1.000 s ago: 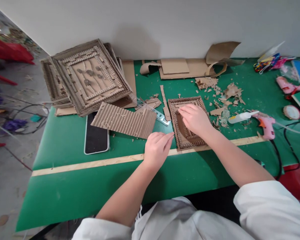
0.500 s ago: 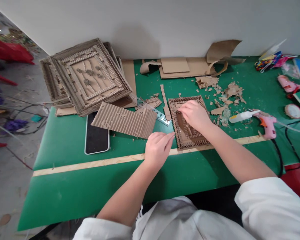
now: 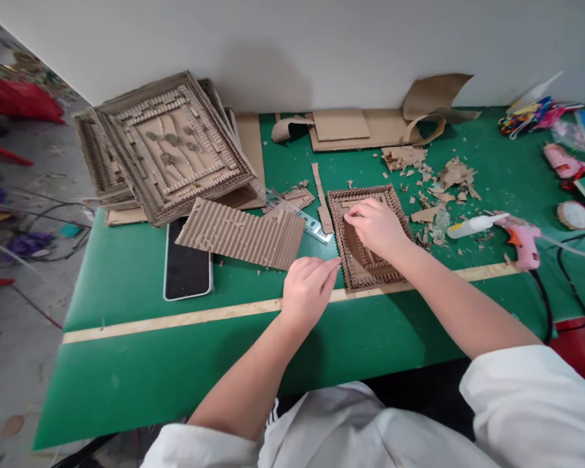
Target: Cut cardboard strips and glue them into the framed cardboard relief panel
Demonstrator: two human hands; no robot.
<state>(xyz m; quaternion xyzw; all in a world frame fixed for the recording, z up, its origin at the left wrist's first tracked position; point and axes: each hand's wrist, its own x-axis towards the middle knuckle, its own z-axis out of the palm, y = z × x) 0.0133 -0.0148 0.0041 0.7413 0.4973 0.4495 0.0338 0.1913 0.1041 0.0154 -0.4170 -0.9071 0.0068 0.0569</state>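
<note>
Right hand (image 3: 377, 227) curled tighter on cardboard frame (image 3: 370, 278); green table (image 3: 127, 364), white wall (image 3: 292, 45)

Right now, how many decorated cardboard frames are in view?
3 at least: a small frame under the right hand, a large frame topping the left stack, a lower frame poking out beneath. The stack may hide more.

a plain white wall (image 3: 322, 39) ran behind the table (image 3: 127, 364); a soft shadow lay on it above the table's far edge; the table had a green top, with a pale wooden strip (image 3: 151, 320) crossing it from side to side; to the left a grey floor (image 3: 10, 364) showed, strewn with dark cables (image 3: 53, 224) and red objects (image 3: 19, 97) too blurred to name; the light was even and diffuse.
</note>
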